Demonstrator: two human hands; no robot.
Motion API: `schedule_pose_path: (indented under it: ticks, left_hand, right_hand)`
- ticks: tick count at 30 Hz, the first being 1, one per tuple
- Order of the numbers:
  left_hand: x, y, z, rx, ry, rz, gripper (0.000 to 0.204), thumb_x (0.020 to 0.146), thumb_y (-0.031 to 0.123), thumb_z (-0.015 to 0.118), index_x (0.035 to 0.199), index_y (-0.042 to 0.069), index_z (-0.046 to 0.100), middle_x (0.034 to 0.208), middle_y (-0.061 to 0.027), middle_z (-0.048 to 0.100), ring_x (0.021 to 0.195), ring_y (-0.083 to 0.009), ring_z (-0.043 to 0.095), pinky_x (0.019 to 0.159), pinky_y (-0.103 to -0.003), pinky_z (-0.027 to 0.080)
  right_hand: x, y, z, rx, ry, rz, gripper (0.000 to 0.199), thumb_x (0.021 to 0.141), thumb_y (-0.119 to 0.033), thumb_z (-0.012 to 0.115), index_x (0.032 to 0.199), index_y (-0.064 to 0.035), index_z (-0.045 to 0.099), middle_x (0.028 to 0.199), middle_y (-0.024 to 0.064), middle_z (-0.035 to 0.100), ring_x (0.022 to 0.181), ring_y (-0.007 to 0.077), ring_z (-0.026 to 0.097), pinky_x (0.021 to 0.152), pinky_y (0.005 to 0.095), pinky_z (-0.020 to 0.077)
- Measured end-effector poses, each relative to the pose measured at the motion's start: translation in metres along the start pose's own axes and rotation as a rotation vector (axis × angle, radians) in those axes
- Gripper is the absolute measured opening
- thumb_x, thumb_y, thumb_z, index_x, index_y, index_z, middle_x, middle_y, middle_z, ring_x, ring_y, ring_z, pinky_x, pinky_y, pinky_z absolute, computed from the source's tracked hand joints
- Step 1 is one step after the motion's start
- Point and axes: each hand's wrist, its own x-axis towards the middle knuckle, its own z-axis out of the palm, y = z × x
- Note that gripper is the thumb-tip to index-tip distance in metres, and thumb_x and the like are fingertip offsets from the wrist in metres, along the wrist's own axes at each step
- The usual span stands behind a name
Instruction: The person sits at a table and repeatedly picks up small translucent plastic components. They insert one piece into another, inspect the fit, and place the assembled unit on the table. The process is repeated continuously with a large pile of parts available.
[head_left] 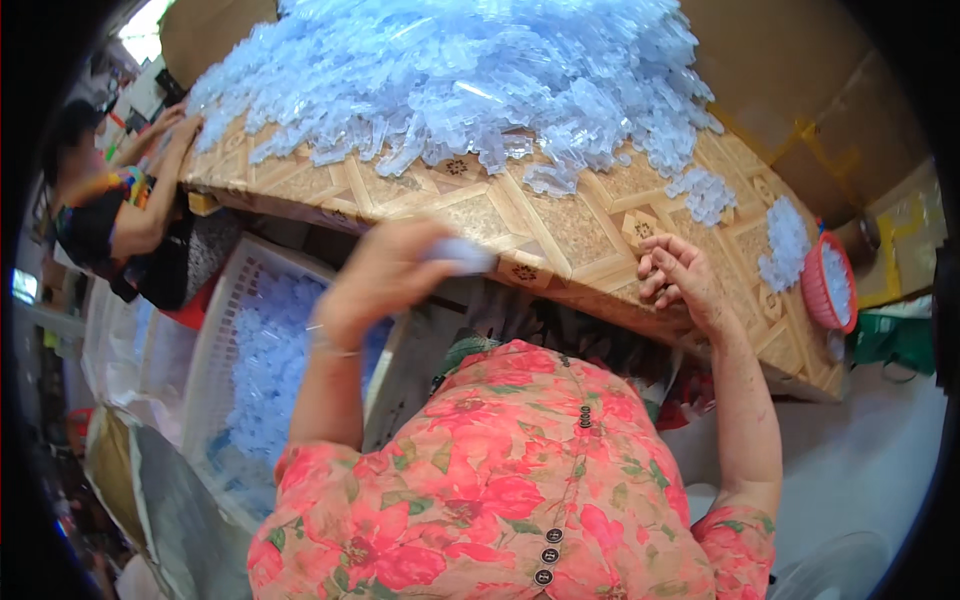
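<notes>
Left hand: The left hand (385,272) is just over the near edge of the table (590,235). Its thumb and fingers are clamped on a clear plastic piece (462,256), which sticks out to the right. They pinch one end, maybe because it is thin and flat. The hand is blurry.
Right hand: The right hand (688,275) is at the near edge too, farther right. Its fingers are bent in, and I see nothing in them. I cannot tell if the tips touch.
Big pile: The big pile (470,80) of clear, bluish pieces sits on the far part of the table. A bare strip lies on the near side, maybe to give the hands room.
Little heaps: One little heap (703,197) lies right of the big pile. Another heap (785,243) is farther right, beside the pink basket.
Pink basket: The pink basket (813,287) stands near the table's right end, with clear pieces in it.
White crate: The white crate (207,385) has holes in its side and lots of the same pieces in it. It is low on the left, perhaps so the left arm can reach it easily.
Other person: Another person (130,215) is at the table's left end, hands on its edge.
</notes>
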Motion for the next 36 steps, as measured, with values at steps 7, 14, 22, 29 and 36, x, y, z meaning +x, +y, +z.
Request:
schedule_pose_path:
  ticks: [7,14,22,29,36]
  left_hand:
    - [-0.137,-0.019,-0.123,0.596,0.217,-0.49,0.045,0.075,0.014,0.081,0.116,0.0,0.068,0.102,-0.0197,0.072,0.097,-0.032,0.07,0.085,-0.039,0.054]
    - [-0.001,0.028,-0.022,0.276,0.178,0.174,0.042,0.084,0.013,0.075,0.122,-0.001,0.065,0.118,-0.0183,0.068,0.113,-0.034,0.065,0.098,-0.038,0.049]
    - [0.102,0.01,0.078,0.413,0.29,0.314,0.037,0.082,0.022,0.078,0.111,0.003,0.067,0.116,-0.0166,0.067,0.109,-0.0384,0.062,0.095,-0.045,0.049]
    - [0.102,0.023,0.092,0.081,0.048,0.294,0.02,0.079,0.016,0.079,0.085,0.002,0.067,0.103,-0.0139,0.068,0.1,-0.0353,0.065,0.087,-0.041,0.051]
    - [0.113,0.038,0.12,-0.015,-0.026,0.401,0.022,0.074,0.008,0.08,0.083,0.002,0.061,0.096,-0.0149,0.066,0.096,-0.0347,0.065,0.082,-0.04,0.051]
  right_hand:
    - [0.005,0.003,0.006,-0.008,0.016,-0.061,0.033,0.101,-0.034,0.064,0.118,-0.0061,0.063,0.088,-0.0001,0.065,0.063,0.0054,0.065,0.048,0.0158,0.0476]
    - [0.006,0.012,0.005,-0.038,0.071,-0.111,0.028,0.1,-0.03,0.067,0.116,-0.0069,0.064,0.087,0.0011,0.066,0.061,0.0067,0.065,0.047,0.0194,0.0483]
    - [-0.001,0.014,0.009,-0.015,0.09,-0.132,0.026,0.099,-0.026,0.067,0.118,-0.0081,0.066,0.09,0.0033,0.067,0.065,0.007,0.066,0.048,0.0195,0.0494]
    - [-0.001,0.014,0.008,0.024,0.094,-0.15,0.026,0.099,-0.021,0.068,0.12,-0.0069,0.066,0.09,0.0024,0.067,0.065,0.0056,0.064,0.048,0.0189,0.0489]
    - [0.007,0.023,0.014,-0.112,0.148,-0.269,0.043,0.09,-0.01,0.075,0.13,-0.0013,0.06,0.077,-0.0053,0.057,0.058,0.0003,0.052,0.047,0.0179,0.0395]
